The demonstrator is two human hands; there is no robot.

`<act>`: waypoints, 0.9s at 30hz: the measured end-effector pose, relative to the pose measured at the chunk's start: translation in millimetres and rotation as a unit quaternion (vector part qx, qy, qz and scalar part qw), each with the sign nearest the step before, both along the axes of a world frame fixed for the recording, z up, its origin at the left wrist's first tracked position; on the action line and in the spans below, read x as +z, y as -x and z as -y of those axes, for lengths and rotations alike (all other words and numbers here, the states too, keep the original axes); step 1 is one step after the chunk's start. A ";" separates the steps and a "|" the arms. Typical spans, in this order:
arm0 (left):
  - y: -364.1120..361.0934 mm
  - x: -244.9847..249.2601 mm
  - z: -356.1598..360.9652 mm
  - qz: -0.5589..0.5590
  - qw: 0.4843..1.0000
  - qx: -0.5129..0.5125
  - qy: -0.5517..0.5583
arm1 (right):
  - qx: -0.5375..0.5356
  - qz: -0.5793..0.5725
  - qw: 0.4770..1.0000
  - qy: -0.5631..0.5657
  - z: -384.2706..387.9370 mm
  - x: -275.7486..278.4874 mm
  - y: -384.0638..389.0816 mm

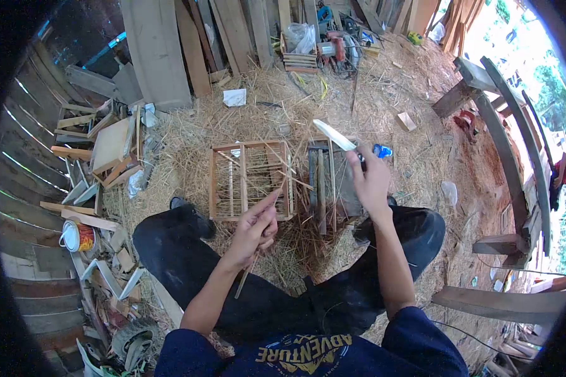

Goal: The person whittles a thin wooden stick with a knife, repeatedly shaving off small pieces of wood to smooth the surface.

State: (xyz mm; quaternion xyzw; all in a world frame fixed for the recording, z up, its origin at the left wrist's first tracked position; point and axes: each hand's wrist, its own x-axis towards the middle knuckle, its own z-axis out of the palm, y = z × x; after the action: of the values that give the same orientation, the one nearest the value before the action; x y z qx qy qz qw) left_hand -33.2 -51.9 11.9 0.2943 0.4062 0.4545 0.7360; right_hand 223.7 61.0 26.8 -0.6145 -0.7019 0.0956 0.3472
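My right hand (371, 182) is closed around the handle of a knife (334, 134), whose broad pale blade points up and to the left. My left hand (255, 231) is closed on a thin wooden strip (243, 281); its lower end sticks out below the fist and its upper part runs past the fingers. Just beyond the left hand stands a small wooden frame (212, 183) with thin slats across it. Right of the frame, below the knife, several longer wooden strips (321, 185) lie across a dark, low block or board.
Straw-like shavings (182, 141) cover the ground. Boards (154, 53) lean at the back, near a wooden crate (300, 60) and red power tools (338, 50). Scrap wood and a paint bucket (78, 236) are at left. Curved timbers (506, 144) stand at right. A blue packet (382, 151) lies by my right hand.
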 end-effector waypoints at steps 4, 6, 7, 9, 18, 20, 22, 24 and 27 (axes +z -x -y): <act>-1.1 2.2 -0.5 -0.036 0.999 0.007 -0.027 | 0.034 -0.008 0.999 0.008 9.2 -1.8 19.8; 0.0 3.5 -1.9 -0.051 0.998 0.003 -0.034 | 0.059 -0.006 0.998 -0.008 11.4 -6.5 24.1; -0.9 3.8 -2.8 -0.043 0.998 0.010 -0.045 | 0.057 -0.019 0.998 -0.018 12.0 -9.4 28.5; -1.3 3.1 -3.1 -0.029 0.997 0.026 -0.064 | 0.038 -0.031 0.997 0.052 10.3 -6.4 29.7; -17.2 -15.6 -7.4 -0.136 0.983 0.020 -0.122 | 0.184 -0.361 0.897 0.177 12.5 9.6 41.3; -20.1 -20.0 -7.0 -0.160 0.979 0.018 -0.124 | 0.206 -0.366 0.890 0.175 12.2 7.5 49.9; -21.8 -22.2 -8.7 -0.192 0.970 0.009 -0.151 | 0.208 -0.388 0.881 0.174 13.4 11.2 55.0; -24.2 -25.6 -9.8 -0.184 0.968 0.026 -0.166 | 0.215 -0.394 0.878 0.164 12.8 10.8 57.1; -27.7 -24.0 -13.3 -0.168 0.969 0.052 -0.175 | 0.239 -0.393 0.864 0.203 9.6 4.2 56.8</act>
State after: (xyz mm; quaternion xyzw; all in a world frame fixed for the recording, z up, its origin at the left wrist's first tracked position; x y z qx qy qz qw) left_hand -5.5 -38.6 -12.1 0.4692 0.4530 0.5000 0.5698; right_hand 166.9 51.4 31.0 -0.3961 -0.5981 0.5497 0.4281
